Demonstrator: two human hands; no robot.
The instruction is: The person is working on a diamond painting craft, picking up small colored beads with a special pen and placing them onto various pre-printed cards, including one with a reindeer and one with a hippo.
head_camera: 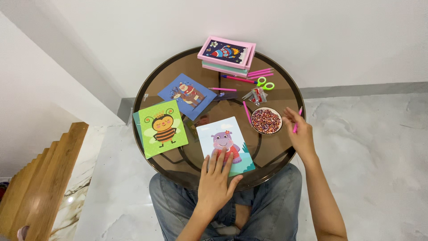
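- Head view: a small round bowl with a dark rim [266, 120] stands on the right part of the round brown glass bench [285, 89]; it is filled nearly to the rim with tiny mixed-colour beads.
- A pink flat box [227, 51] rests on a stack of similar flat boxes at the far edge of the bench; a dark picture shows in its top face.
- The left hand [216, 180] lies flat, fingers stretched out and slightly apart, pressing on the near end of the white card with a purple hippo picture [225, 142], which sits at the near edge of the bench, just left of the bowl.
- The right hand [301, 132] is beside the bowl on its right, fingers curled and pinching a thin pink pen [297, 122] held nearly upright.
- Left of the hippo card lies a green card with a bee picture [162, 128]; behind it a blue card with a bear picture [187, 95].
- Between the boxes and the bowl lie more pink pens [261, 72], small scissors with green and pink handles [265, 83] and a small clear packet [255, 95].
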